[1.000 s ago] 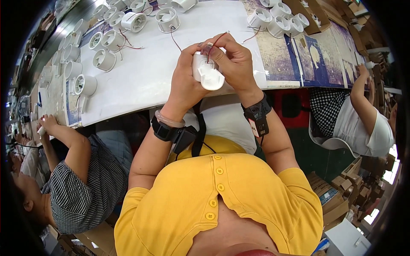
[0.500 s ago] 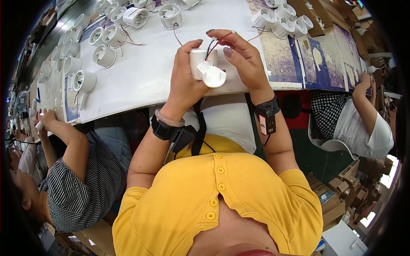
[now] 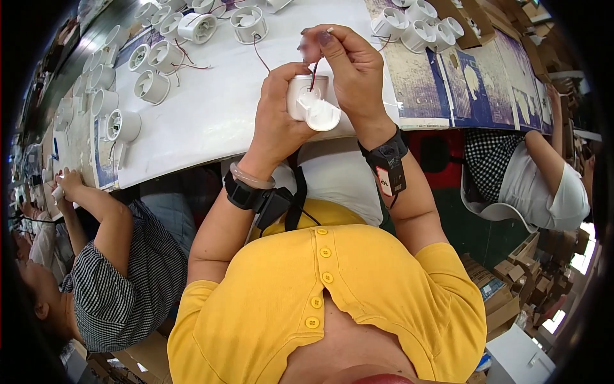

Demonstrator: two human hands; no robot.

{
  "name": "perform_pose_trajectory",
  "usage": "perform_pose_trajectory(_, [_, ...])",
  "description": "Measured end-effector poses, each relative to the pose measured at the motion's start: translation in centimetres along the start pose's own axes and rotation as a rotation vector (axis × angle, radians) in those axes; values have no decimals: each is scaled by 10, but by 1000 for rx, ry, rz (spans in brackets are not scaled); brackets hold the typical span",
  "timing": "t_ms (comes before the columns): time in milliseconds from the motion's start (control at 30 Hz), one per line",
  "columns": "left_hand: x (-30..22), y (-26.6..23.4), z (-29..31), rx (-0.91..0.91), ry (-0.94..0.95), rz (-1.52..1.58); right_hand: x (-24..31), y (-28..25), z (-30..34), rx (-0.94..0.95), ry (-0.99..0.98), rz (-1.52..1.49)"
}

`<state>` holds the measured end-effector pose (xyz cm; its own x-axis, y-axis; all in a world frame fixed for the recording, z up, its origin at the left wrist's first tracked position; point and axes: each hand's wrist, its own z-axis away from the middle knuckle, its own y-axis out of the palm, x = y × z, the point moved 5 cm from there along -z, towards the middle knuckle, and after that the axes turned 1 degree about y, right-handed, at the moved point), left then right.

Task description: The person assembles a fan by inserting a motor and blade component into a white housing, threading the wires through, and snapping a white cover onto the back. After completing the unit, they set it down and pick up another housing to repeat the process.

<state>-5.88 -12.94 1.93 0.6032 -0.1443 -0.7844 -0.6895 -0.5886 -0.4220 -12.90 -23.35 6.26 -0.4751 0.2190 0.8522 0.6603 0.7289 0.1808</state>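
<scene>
My left hand (image 3: 276, 121) is wrapped around a white plastic housing (image 3: 322, 116), a round cup-like body with a curved, trough-shaped piece facing me. It is held up over the near edge of the table. Thin dark and red wires (image 3: 314, 77) rise out of the housing. Above it, my right hand (image 3: 354, 73) has its thumb and forefinger pinched together on the upper ends of these wires, where a small white tip shows. The fingertips are partly blurred. Each wrist wears a black strapped device.
A white-topped table (image 3: 211, 102) stretches ahead. Several white round fan housings (image 3: 152, 87) with loose wires stand at the left, and more white housings (image 3: 419, 36) at the far right beside a cardboard box (image 3: 457, 22). Co-workers sit at the left (image 3: 125, 275) and right (image 3: 543, 173).
My right hand has moved left and up, and its fingers have closed from a loose curve into a pinch on the wires. My left hand still holds the housing in nearly the same place.
</scene>
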Motion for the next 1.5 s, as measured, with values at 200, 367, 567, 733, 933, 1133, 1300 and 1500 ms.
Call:
perform_pose_trajectory(200, [3, -4, 1, 21, -33, 89, -19, 7, -11, 82, 245, -14])
perform_pose_trajectory(367, [3, -14, -2, -125, -159, 423, -7, 3, -10, 48, 182, -128])
perform_pose_trajectory(567, [-8, -13, -5, -182, -83, 581, -26, 23, 33, -22, 339, -410])
perform_pose_trajectory(733, [-17, -15, -4, -175, -6, 860, -24, 25, 38, -122, 388, -696])
perform_pose_trajectory(933, [-7, -6, -4, -248, -170, 1109, -21, 33, 40, -104, 327, -648])
perform_pose_trajectory(1133, [2, -3, -1, -225, -128, 1095, -25, 33, 43, -123, 152, -506])
perform_pose_trajectory(1300, [7, 0, 1, -228, -126, 1029, -27, 30, 41, -138, 202, -477])
perform_pose_trajectory(1500, [-8, -9, -7, -242, -3, 873, -21, 29, 35, -166, 346, -457])
